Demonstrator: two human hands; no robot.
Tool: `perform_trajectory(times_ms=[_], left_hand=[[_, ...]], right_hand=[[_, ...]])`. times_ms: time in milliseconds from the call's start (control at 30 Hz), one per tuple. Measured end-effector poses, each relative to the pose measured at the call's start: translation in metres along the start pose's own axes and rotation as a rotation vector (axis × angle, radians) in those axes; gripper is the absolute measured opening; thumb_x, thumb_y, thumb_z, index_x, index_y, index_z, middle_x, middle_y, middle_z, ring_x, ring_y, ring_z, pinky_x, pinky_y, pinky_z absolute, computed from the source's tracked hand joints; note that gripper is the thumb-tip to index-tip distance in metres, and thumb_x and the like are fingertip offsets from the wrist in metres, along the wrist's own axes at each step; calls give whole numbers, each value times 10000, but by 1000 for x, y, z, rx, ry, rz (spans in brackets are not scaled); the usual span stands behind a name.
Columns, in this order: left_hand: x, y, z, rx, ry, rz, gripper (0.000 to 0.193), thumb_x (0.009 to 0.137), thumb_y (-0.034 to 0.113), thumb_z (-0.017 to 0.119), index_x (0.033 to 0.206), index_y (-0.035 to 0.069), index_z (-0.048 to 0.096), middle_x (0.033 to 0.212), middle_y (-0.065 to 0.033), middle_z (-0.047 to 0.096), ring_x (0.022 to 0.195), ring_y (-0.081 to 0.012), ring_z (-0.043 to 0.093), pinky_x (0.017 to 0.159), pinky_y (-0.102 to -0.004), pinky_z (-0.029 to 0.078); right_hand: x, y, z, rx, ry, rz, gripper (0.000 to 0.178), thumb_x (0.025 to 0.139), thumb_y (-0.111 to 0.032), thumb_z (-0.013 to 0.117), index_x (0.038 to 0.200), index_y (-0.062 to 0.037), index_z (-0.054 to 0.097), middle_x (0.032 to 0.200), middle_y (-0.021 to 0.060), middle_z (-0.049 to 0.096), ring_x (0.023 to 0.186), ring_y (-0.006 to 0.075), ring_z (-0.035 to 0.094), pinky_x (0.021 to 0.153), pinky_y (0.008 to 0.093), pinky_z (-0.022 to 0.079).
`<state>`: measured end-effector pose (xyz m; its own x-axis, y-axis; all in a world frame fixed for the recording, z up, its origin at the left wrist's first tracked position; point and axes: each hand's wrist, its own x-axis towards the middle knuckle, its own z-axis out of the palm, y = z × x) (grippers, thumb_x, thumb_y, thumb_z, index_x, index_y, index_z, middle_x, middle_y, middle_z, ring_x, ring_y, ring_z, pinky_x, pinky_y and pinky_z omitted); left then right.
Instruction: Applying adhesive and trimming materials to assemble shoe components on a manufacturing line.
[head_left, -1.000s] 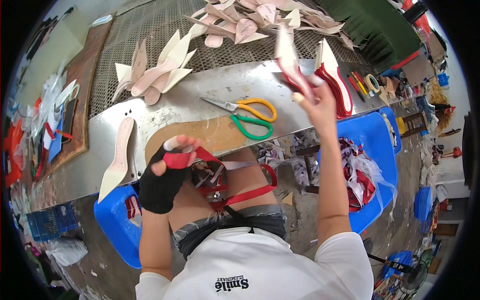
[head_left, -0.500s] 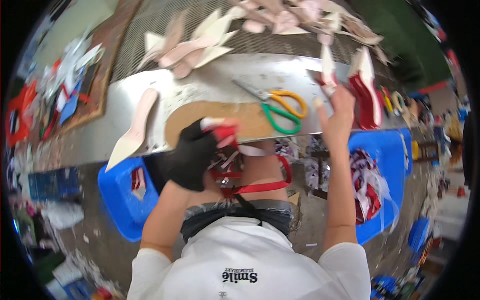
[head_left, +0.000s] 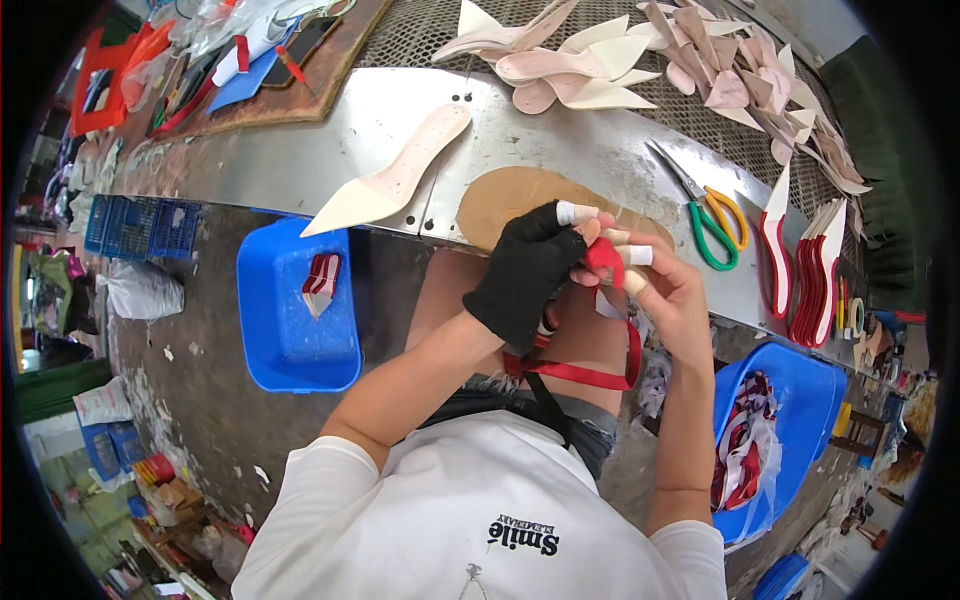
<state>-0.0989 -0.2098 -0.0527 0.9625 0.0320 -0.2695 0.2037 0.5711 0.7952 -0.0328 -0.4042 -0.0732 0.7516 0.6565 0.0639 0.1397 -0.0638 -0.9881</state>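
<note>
Pinching red strip (head_left: 604, 259), hands (head_left: 520, 268) (head_left: 674, 298) close together

That strip (head_left: 580, 374) is bright red, the glove (head_left: 518, 272) black, the shirt (head_left: 420, 480) white; those scissors (head_left: 698, 192) have one green handle (head_left: 713, 240), one yellow; the sole (head_left: 405, 178) is pink and cream.

your metal bench (head_left: 370, 110) bears a brown pad (head_left: 505, 192); left of the pad lies a pale insole (head_left: 398, 172), right of it scissors (head_left: 696, 192) and red-edged insoles (head_left: 818, 275).
</note>
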Motion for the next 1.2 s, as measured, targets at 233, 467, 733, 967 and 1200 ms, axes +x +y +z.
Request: perform_trajectory(times_ms=[233, 467, 733, 967, 1200], left_hand=[[1, -18, 5, -4, 164, 252, 202, 901, 81, 593, 1085, 0, 607, 917, -45, 649, 763, -101, 602, 656, -218, 499], [-9, -25, 9, -23, 111, 270, 203, 878, 28, 590, 1079, 7, 614, 871, -51, 648, 711, -99, 590, 633, -246, 494], [-17, -15, 0, 29, 61, 138, 239, 855, 36, 620, 1092, 15, 600, 792, -58, 629, 654, -94, 581, 587, -221, 475], [-18, -20, 12, 91, 117, 235, 233, 842, 19, 630, 1072, -2, 599, 900, -56, 653, 700, -81, 594, 553, -222, 470], [-6, -23, -20, 390, 124, 160, 257, 812, 50, 673, 1049, 32, 576, 862, -70, 637, 685, -103, 589, 572, -228, 466]], right_hand=[[-1, -15, 37, 614, 186, 245, 247, 836, -12, 614, 1081, 13, 607, 1064, 82, 628, 1001, 185, 596, 923, 344, 450], [5, -16, 47, 791, 292, 9, 184, 825, -11, 649, 1003, -16, 604, 1040, 99, 639, 890, 193, 634, 825, 332, 509], [4, -27, 47, 604, 388, 178, 218, 904, -167, 597, 1065, -21, 613, 1052, 81, 626, 925, 171, 613, 805, 296, 481], [1, -16, 53, 556, 460, 28, 181, 836, -21, 658, 1016, -3, 645, 931, 69, 663, 832, 123, 610, 752, 256, 489], [8, -18, 44, 559, 480, 37, 202, 900, -75, 578, 1092, -14, 564, 935, 85, 646, 884, 182, 627, 867, 342, 495]])
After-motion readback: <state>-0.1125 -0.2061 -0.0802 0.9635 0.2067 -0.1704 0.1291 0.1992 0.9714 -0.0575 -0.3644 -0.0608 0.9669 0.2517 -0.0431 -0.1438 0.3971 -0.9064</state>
